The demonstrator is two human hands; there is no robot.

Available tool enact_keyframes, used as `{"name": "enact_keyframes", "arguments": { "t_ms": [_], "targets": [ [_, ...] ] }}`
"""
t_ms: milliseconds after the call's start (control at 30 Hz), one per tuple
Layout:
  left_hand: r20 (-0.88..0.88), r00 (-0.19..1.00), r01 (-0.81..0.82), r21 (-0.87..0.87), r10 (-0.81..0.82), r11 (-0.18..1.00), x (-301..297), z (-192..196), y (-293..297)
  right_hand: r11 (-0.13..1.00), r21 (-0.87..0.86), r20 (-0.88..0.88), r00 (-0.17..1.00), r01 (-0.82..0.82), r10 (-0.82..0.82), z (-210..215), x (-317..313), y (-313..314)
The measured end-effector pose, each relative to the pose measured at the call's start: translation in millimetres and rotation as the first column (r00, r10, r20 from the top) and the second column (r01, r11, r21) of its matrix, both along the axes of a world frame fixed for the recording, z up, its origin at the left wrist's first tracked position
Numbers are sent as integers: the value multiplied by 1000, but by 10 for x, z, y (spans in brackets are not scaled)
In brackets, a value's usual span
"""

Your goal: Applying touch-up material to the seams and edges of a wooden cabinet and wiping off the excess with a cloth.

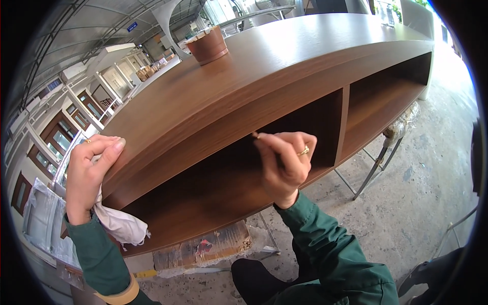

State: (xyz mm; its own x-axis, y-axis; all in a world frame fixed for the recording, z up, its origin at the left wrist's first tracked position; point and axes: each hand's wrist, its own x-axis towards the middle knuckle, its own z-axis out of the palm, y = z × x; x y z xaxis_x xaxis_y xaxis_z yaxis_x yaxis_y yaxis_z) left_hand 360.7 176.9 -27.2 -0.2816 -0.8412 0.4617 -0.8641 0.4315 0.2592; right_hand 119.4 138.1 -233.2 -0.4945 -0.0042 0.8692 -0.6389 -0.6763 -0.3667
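Note:
A brown wooden cabinet (223, 94) with open compartments lies in front of me. My left hand (91, 165) is closed at its left end, the thumb by the top edge. A whitish cloth (122, 223) is bunched in that hand and hangs below the wrist. A roll of tan tape (119, 292) circles my left sleeve. In front of the middle compartment, my right hand (287, 160) is raised in a pinch, close to the lower edge of the front rail. A tiny brownish bit shows at its fingertips, too small to name.
On the cabinet top stand a brown tub (208, 46) and a clear glass (387, 15) at the far right. Metal trestle legs (373, 170) rise beneath the cabinet. A worn board (203, 246) lies below it. Plastic-wrapped pieces (46, 218) stand at left. Another person's dark-clothed leg (432, 274) shows at lower right.

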Motion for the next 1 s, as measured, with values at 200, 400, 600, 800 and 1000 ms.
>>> {"name": "enact_keyframes", "arguments": {
  "t_ms": [200,400,600,800,1000],
  "targets": [
    [15,1000,23,-32,-23,999,21,-20,-13,998,-10,116,992,56,-54,27,-102,-22],
    [11,1000,23,-38,-22,999,11,-15,-17,1000,-15,127,992,22,-20,22,57,-63],
    [-12,999,39,-37,-40,999,22,-21,-45,996,2,-37,995,-93,93,9,347,44],
    [7,999,55,-50,-54,997,51,-40,-40,1000,-13,88,996,-10,11,17,193,-3],
    [-21,997,70,-81,-72,994,59,-36,-62,998,2,31,998,-62,62,40,387,14]
  ]
}}
